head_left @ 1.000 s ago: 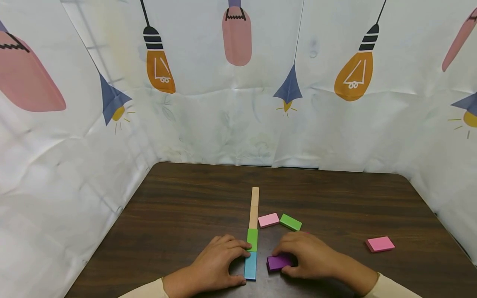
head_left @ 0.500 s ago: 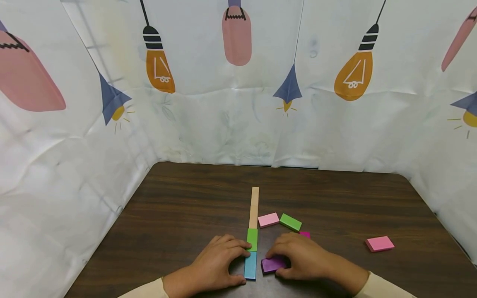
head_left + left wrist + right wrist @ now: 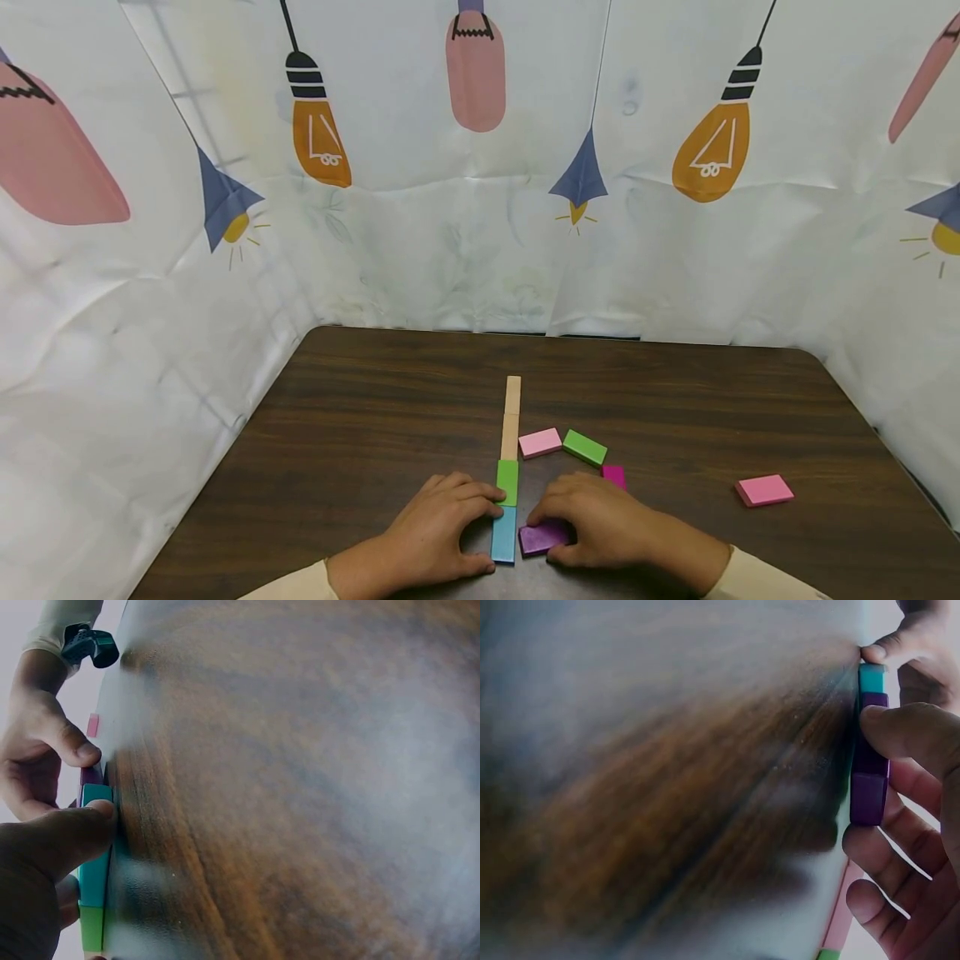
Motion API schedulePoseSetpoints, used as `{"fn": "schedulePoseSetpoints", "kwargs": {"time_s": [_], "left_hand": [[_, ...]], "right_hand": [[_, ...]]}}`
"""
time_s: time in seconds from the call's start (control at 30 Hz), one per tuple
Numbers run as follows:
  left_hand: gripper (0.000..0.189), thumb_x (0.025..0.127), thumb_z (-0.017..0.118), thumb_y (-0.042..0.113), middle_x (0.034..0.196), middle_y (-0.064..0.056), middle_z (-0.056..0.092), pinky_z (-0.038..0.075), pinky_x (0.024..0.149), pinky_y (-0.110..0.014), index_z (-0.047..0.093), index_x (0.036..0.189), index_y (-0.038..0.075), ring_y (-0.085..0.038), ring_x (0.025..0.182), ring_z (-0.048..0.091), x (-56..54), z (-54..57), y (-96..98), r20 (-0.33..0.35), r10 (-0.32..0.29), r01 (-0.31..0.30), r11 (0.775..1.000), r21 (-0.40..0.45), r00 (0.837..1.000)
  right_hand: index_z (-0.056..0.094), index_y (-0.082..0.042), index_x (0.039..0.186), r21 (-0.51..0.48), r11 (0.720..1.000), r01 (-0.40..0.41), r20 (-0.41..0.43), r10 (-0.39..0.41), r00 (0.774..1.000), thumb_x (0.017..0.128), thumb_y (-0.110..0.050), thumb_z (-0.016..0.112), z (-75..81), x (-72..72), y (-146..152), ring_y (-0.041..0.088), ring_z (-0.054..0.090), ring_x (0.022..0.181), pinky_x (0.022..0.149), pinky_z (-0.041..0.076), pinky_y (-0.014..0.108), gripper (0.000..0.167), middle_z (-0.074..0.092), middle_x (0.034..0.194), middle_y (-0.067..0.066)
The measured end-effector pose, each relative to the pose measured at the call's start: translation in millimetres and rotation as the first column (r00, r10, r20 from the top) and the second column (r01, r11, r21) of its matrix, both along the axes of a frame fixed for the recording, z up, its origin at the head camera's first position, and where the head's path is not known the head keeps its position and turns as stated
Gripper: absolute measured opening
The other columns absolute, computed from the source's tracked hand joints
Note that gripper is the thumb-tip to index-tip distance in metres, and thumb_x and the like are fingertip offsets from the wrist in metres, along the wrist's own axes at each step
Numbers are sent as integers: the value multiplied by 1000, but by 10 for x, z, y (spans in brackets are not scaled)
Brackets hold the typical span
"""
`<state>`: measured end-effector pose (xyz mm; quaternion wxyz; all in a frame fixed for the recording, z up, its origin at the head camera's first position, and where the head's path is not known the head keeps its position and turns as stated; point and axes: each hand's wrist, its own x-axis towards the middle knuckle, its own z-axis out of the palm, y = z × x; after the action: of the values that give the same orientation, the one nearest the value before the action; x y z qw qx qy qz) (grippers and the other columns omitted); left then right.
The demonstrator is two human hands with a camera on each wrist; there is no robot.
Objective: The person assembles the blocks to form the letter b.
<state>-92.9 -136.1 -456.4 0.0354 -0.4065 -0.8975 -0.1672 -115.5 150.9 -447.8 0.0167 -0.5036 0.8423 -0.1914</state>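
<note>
My left hand (image 3: 442,529) pinches the blue block (image 3: 504,536) on the table, thumb at its near end, fingertips by its far end and against a green block (image 3: 507,483). Two natural-wood blocks (image 3: 512,417) continue that straight row away from me. Just right of the blue block, my right hand (image 3: 600,521) grips a purple block (image 3: 542,537) between thumb and fingers, partly covering it. In the right wrist view a purple piece (image 3: 868,799) shows below a seam, and the purple nearly meets the blue block (image 3: 871,677).
A light pink block (image 3: 540,443), a second green block (image 3: 585,447) and a magenta block (image 3: 613,477) curve from the row toward my right hand. Another pink block (image 3: 764,491) lies apart at the right. A printed white cloth (image 3: 450,250) hangs behind the dark wooden table (image 3: 360,400).
My right hand has slid the purple block left, closer to the blue block, uncovering more of the magenta block. My left hand has stayed in place.
</note>
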Motion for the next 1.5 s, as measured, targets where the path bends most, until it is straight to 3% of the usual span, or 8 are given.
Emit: {"fn": "schedulePoseSetpoints", "kwargs": {"time_s": [0.4, 0.67, 1.0, 1.17, 1.3, 1.5], "left_hand": [[47, 80, 84, 51, 136, 14, 60, 45, 92, -39, 73, 119, 25, -10, 119, 53, -1, 2, -3, 2, -6, 6, 1000, 4, 1000], [47, 80, 84, 51, 136, 15, 60, 45, 93, -39, 73, 118, 25, -9, 119, 53, 4, 2, -4, 5, 3, -3, 1000, 3, 1000], [48, 80, 85, 51, 135, 14, 61, 45, 92, -39, 73, 119, 25, -10, 119, 54, 4, 6, -2, 8, 9, -9, 1000, -9, 1000], [48, 80, 84, 51, 135, 15, 61, 45, 93, -40, 73, 119, 25, -10, 119, 53, 2, 14, -4, 18, 13, -13, 1000, -17, 1000], [48, 81, 84, 51, 135, 15, 61, 45, 94, -41, 73, 119, 25, -10, 119, 53, 3, 17, -2, 27, 17, -16, 1000, -19, 999], [47, 81, 84, 50, 136, 15, 60, 45, 94, -41, 73, 119, 25, -10, 120, 53, 5, 30, 2, 37, 18, -17, 1000, -21, 999]], "right_hand": [[73, -27, 115, 8, 1000, 0, 20, 0, 1000, 86, -34, 82, 12, 25, -35, -1, 57, 102, 93, 48, 31, 31, 63, 108, -21], [71, -27, 117, 3, 1000, 23, 40, -23, 999, 87, -43, 81, 51, 25, 19, 0, 57, 104, 93, 48, 32, 36, 63, 110, -20], [71, -26, 121, -29, 988, 154, 14, -153, 988, 84, -37, 85, 184, 8, 482, 4, 57, 106, 93, 49, 41, 41, 63, 116, -21], [71, -28, 122, -51, 978, 204, -44, -206, 978, 81, -36, 88, 175, 14, 734, 5, 57, 106, 91, 51, 41, 44, 63, 117, -21], [71, -28, 120, -76, 968, 237, -105, -244, 964, 80, -37, 89, 171, 14, 912, 8, 58, 109, 90, 52, 42, 45, 63, 118, -20], [71, -28, 119, -72, 939, 336, -128, -343, 931, 76, -32, 92, 220, 54, 1168, 4, 57, 108, 89, 51, 37, 48, 62, 118, -23]]}}
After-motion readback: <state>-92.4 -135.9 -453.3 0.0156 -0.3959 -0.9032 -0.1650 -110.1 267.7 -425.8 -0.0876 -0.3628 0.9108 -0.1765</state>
